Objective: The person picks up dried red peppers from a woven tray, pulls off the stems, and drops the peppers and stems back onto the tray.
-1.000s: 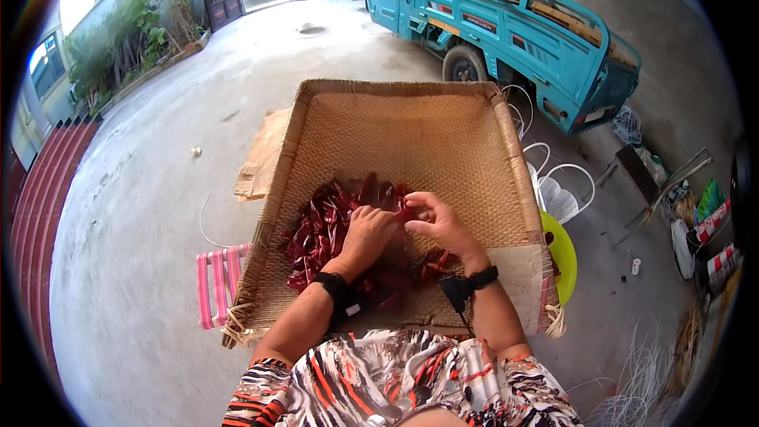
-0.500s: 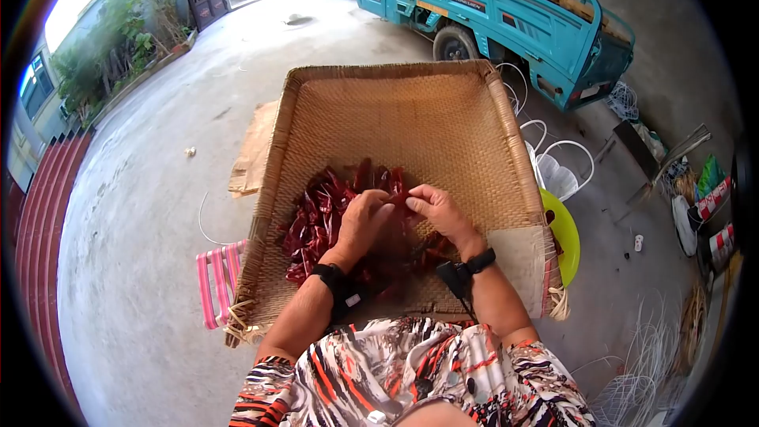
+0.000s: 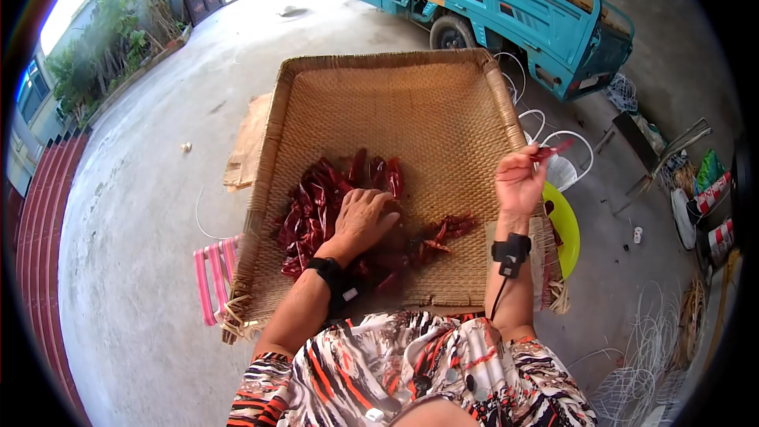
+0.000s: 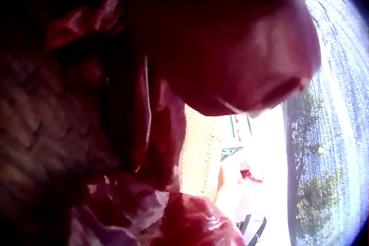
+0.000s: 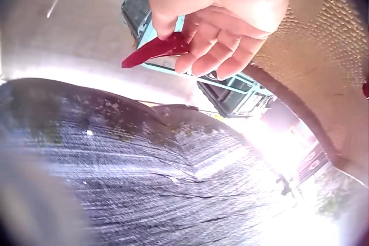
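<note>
My right hand [image 3: 518, 186] is raised over the right rim of the woven basket [image 3: 403, 115], palm turned up. Between its thumb and fingers it pinches one dried red chili [image 5: 154, 51], whose tip points away from the palm in the right wrist view. My left hand [image 3: 362, 221] rests on the pile of dried chilies [image 3: 310, 209] in the basket, its fingers stretched loosely forward. Dark, shiny chilies [image 4: 144, 211] fill much of the left wrist view. A few smaller chilies [image 3: 451, 229] lie to the right of the pile.
A yellow-green basin [image 3: 565, 229] with some dark red contents stands beside the basket's right edge. A pink striped stool [image 3: 212, 281] and a cardboard sheet [image 3: 249, 146] are at its left. Beyond are a blue cargo tricycle [image 3: 506, 12] and loose white wire [image 3: 640, 372].
Both hands were together at a chili over the pile. The right hand has moved off to the right and up with a chili, while the left stays over the pile.
</note>
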`<state>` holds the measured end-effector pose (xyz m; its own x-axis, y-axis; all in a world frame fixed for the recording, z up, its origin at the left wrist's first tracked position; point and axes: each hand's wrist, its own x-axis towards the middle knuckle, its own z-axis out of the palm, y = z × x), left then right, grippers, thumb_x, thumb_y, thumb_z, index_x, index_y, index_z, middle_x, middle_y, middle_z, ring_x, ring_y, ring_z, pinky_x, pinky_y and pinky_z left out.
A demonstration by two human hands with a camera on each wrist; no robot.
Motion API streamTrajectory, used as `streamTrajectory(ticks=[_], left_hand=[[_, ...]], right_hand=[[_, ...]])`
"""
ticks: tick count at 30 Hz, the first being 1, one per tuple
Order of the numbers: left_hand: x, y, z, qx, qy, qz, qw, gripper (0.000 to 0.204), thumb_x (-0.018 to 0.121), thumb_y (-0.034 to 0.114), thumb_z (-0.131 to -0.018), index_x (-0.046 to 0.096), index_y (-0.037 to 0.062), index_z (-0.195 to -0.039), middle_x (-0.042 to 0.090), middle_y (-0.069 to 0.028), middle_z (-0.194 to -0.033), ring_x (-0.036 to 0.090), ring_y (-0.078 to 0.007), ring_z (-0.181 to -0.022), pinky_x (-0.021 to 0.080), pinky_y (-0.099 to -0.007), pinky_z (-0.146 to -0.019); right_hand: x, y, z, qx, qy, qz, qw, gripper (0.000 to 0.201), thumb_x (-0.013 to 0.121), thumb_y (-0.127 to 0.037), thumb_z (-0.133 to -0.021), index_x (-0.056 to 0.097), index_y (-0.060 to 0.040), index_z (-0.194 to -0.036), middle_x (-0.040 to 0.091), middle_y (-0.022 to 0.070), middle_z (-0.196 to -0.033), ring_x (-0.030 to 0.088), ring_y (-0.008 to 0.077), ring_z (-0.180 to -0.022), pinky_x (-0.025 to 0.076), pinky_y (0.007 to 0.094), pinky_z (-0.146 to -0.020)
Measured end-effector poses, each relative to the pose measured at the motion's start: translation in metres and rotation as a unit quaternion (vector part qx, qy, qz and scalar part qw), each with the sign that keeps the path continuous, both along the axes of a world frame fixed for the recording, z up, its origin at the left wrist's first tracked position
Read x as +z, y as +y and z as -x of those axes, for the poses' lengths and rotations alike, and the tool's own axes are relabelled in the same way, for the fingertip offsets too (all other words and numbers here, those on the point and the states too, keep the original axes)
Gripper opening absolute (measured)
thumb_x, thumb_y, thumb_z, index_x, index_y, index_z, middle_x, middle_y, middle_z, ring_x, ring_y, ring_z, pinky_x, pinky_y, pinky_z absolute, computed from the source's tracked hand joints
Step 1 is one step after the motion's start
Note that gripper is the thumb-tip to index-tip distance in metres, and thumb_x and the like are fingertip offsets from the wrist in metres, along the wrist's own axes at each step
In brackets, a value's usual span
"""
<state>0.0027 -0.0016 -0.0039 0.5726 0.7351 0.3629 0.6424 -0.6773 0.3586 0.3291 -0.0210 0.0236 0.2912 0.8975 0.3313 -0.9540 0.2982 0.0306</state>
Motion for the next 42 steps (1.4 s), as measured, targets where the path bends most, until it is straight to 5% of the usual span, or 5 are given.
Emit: streamTrajectory(ticks=[16,20,28,35,42], left_hand=[[-0.009,0.005,0.002,0.006,0.011,-0.007,1.0,0.029,0.067,0.023,-0.08,0.065,0.0109,-0.106,0.06,-0.0098,-0.105,0.05,-0.0287,-0.106,0.035,-0.041,-0.1],[-0.011,0.006,0.001,0.026,-0.009,0.007,1.0,0.019,0.068,0.022,-0.08,0.066,0.0103,-0.095,0.061,-0.0083,-0.103,0.052,-0.0278,-0.105,0.036,-0.0411,-0.099],[-0.016,0.01,0.0,0.013,-0.154,0.004,0.988,0.013,0.064,0.013,-0.085,0.064,0.009,-0.097,0.065,-0.0085,-0.094,0.058,-0.0301,-0.094,0.043,-0.04,-0.09],[-0.02,0.012,-0.005,0.066,-0.252,0.069,0.963,0.016,0.063,0.013,-0.086,0.065,0.0095,-0.102,0.066,-0.0087,-0.099,0.058,-0.0298,-0.097,0.043,-0.0406,-0.091],[-0.013,0.006,0.0,-0.005,-0.012,-0.027,1.0,0.02,0.062,0.026,-0.087,0.068,0.0125,-0.101,0.064,-0.0062,-0.105,0.054,-0.027,-0.106,0.036,-0.0409,-0.099]], right_hand=[[-0.005,0.006,0.011,0.022,-0.165,0.078,0.983,0.024,0.056,-0.025,-0.096,0.062,-0.0089,-0.113,0.065,-0.0032,-0.089,0.056,0.0081,-0.072,0.047,0.0256,-0.068],[0.022,-0.004,0.079,-0.062,-0.702,0.228,0.672,0.028,0.063,-0.023,-0.092,0.06,-0.0057,-0.114,0.065,0.0048,-0.096,0.062,0.0126,-0.084,0.051,0.0265,-0.08],[-0.021,0.0,0.122,-0.026,-0.84,0.055,0.539,0.024,0.069,-0.013,-0.086,0.066,-0.0028,-0.108,0.07,0.0081,-0.096,0.065,0.0146,-0.092,0.05,0.0287,-0.082],[-0.017,0.004,0.109,-0.029,-0.765,0.123,0.631,0.02,0.064,-0.015,-0.091,0.065,-0.0023,-0.106,0.068,0.004,-0.088,0.062,0.0111,-0.079,0.05,0.0262,-0.072],[0.007,0.004,0.045,-0.17,-0.368,0.222,0.887,0.019,0.061,-0.026,-0.096,0.063,-0.0102,-0.106,0.061,-0.0007,-0.08,0.056,0.0064,-0.064,0.049,0.021,-0.058]])
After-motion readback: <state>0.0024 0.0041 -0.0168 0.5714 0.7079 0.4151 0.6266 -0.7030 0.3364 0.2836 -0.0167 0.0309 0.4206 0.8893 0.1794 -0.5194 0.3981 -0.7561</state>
